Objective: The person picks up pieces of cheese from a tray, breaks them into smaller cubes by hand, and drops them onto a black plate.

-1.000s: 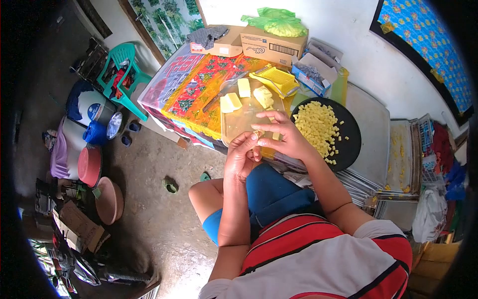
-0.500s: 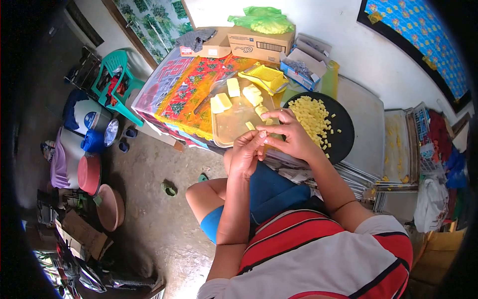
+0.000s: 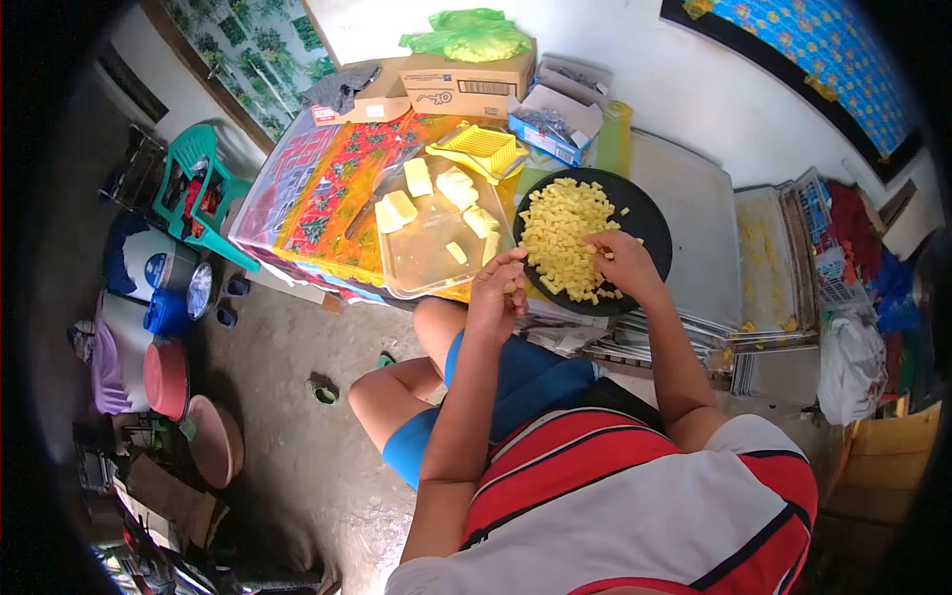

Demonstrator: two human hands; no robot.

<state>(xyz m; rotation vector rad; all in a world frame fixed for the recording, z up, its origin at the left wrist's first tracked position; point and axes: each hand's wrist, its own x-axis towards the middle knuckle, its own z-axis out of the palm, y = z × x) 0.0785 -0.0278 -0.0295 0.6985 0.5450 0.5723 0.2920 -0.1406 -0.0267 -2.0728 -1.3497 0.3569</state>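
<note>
My right hand (image 3: 627,266) is over a round black tray (image 3: 654,233), its fingertips drawn together at the edge of a heap of small yellow cubes (image 3: 565,228). Whether a cube is between those fingers is hidden. Curled in front of the black tray, my left hand (image 3: 499,300) has something small and pale at its fingers that I cannot make out. Left of it, a clear plastic tray (image 3: 416,266) bears several larger yellow blocks (image 3: 397,210) and a few cut sticks (image 3: 456,252).
A knife (image 3: 359,216) lies left of the clear tray. Behind are a yellow slotted rack (image 3: 484,151), a cardboard box (image 3: 471,84) with a green bag (image 3: 471,38), and a blue-white box (image 3: 555,124). Stacked metal trays (image 3: 684,198) stand at right, a green chair (image 3: 203,198) at left.
My hands have parted. The right moved right and down onto the cubes in the black tray; the left stayed near the table edge. The view has shifted slightly to the right.
</note>
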